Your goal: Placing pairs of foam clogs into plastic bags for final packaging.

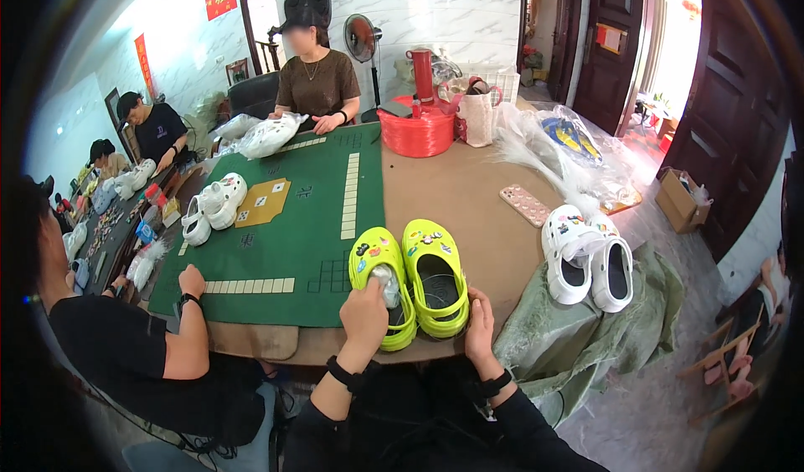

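Two lime-green clogs (pixel 435 279) with colourful charms stand side by side at the table's near edge, toes pointing away from me. My left hand (pixel 364 317) is closed at the opening of the left clog (pixel 373 250). Its fingers press on a wad of crumpled clear plastic (pixel 387 285) inside that shoe; the fingertips are partly hidden. Stretched along the outer heel of the right clog is my right hand (pixel 480 325), its fingers extended and nothing held in them. To the right, a pair of white clogs (pixel 569 258) with charms rests on green sacking.
A pink phone case (pixel 525 205) lies on the brown tabletop (pixel 469 187). Red plastic strapping (pixel 414 133) and clear bags stand farther back. White clogs (pixel 224 200) sit on the green mat (pixel 310 212). A co-worker's arm (pixel 191 330) rests at the left edge; another person sits opposite.
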The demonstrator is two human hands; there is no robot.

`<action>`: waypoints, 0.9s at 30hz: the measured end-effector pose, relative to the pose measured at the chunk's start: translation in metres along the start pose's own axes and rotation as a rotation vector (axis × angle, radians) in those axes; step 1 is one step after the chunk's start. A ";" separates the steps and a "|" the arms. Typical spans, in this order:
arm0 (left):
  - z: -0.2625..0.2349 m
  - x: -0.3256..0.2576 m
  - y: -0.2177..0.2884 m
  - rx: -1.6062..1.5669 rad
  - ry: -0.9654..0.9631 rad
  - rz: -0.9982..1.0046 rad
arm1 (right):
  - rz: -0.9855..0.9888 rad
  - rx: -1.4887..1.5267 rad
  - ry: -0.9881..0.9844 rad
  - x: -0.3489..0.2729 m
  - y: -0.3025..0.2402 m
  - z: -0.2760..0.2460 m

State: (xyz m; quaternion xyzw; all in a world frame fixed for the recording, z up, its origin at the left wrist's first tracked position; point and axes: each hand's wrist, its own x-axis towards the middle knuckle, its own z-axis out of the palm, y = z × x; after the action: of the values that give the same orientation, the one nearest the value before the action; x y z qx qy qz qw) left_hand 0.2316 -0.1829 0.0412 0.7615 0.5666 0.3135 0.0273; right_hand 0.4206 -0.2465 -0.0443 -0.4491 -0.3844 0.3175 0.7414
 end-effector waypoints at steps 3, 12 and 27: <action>0.004 -0.003 -0.001 -0.123 0.098 0.060 | -0.007 -0.033 0.016 0.002 0.001 -0.004; 0.008 -0.006 -0.005 -0.047 0.382 0.280 | -0.043 -0.242 0.057 -0.003 0.005 0.006; -0.022 -0.007 -0.014 -0.213 0.160 0.396 | -0.530 -1.043 -0.128 -0.045 -0.030 0.091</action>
State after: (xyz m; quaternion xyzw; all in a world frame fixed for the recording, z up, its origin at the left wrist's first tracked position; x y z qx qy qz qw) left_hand 0.2072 -0.1910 0.0499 0.8233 0.3704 0.4300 0.0005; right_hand 0.3237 -0.2563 -0.0019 -0.6230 -0.6331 -0.0833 0.4517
